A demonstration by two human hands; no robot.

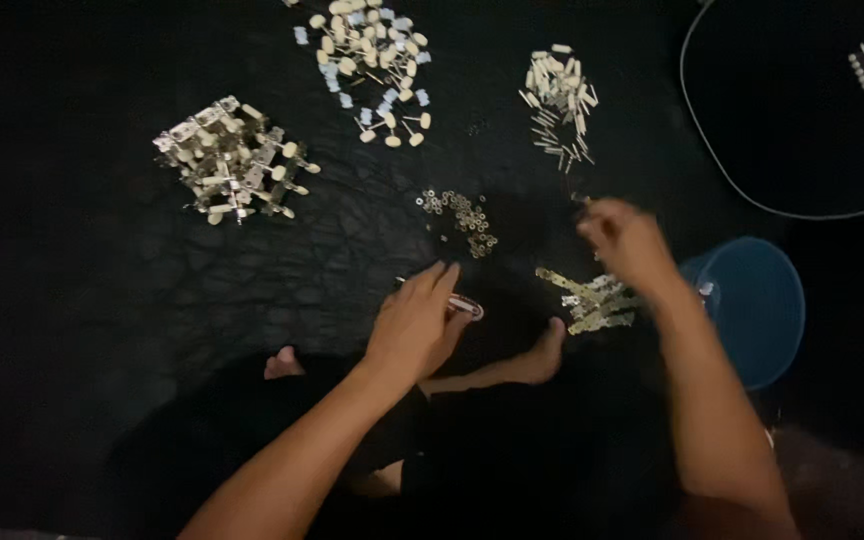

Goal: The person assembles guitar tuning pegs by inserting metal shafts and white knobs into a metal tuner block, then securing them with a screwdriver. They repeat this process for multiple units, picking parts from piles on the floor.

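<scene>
The left hand [417, 325] lies palm down on the black mat [102, 300], fingers together and loosely bent over a small metal plate [466, 306] whose shiny end pokes out just past the fingertips. The hand presses on the plate rather than lifting it.

Taking that plate as the landmark: just beyond it, further from the person, lies a little scatter of tiny metal rings [462, 214]. To the right of the plate sits a short stack of flat metal strips [594, 299]. The right hand [624, 240] hangs above the far end of those strips, blurred, with the fingers curled inward; whether it grips anything cannot be told.

Further right of the plate, past the strips, stands a round blue container [752, 305], partly hidden by the right forearm; a small pale piece shows at its near rim, but what else is inside it cannot be made out. Beyond it, at the upper right, curves the black body of a guitar [802, 110].

Far beyond the plate lies a pile of pale pegs [559, 103], and to its left a pile of cream-knobbed pins with bluish bits [372, 65]. Well to the upper left of the plate is a heap of assembled metal tuners [234, 160]. Near the plate, toward the person, two bare feet [542, 355] rest on the mat.
</scene>
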